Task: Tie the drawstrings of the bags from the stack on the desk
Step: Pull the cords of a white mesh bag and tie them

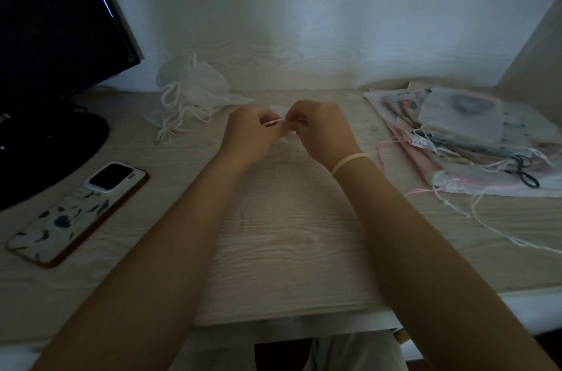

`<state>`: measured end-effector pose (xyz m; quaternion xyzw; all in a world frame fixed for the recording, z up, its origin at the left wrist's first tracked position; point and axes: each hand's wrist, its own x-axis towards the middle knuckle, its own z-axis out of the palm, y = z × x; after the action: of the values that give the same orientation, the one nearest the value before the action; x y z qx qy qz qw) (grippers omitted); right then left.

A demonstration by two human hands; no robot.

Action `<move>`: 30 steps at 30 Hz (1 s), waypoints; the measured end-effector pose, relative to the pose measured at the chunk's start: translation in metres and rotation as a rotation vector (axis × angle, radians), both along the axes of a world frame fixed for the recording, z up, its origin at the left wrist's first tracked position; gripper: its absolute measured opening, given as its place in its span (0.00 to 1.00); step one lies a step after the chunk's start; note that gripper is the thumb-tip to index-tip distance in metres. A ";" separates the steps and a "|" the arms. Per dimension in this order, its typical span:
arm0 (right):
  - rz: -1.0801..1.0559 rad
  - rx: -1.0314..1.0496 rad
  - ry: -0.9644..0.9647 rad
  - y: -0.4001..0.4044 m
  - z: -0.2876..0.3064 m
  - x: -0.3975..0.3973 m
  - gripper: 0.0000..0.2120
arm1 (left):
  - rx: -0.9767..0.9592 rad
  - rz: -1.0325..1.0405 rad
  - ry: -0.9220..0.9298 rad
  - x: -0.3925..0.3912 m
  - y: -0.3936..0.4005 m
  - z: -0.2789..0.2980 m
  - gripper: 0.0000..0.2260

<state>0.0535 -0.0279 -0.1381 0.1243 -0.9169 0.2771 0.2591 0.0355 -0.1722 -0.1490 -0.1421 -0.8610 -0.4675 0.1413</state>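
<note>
Two bare forearms reach forward from the near edge of a pale wood-grain desk (282,249) and meet above its middle. The left hand (249,130) and the right hand (322,130) sit close together, fingers curled inward, each pinching an end of a thin pink drawstring (273,122) stretched in the short gap between them. A small pale bag (286,135) shows just beneath and behind the pinch, mostly hidden by the hands (its shape cannot be made out). A light band (348,163) circles the right wrist.

Nearer than the grip and well to its left, a phone (76,215) lies flat, back side up, in a leaf-patterned case. Level with the grip and off to the right, apart from the hands, lies the stack of bags (465,133), flat and overlapping, with pink and white strings trailing over the desk toward the near side. Just beyond the grip and to the left lies a heap of white bags (194,87) with white cords. Farther left stands a dark monitor (57,20) on a round black base, against a pale wall.
</note>
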 end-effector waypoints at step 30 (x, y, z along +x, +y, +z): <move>0.314 -1.172 -0.738 0.009 0.001 0.003 0.07 | 0.164 -0.020 0.017 0.000 0.004 -0.005 0.03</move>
<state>0.0566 -0.0192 -0.1373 -0.0067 -0.6159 0.7830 -0.0871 0.0355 -0.1686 -0.1544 -0.1429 -0.8170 -0.5367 0.1552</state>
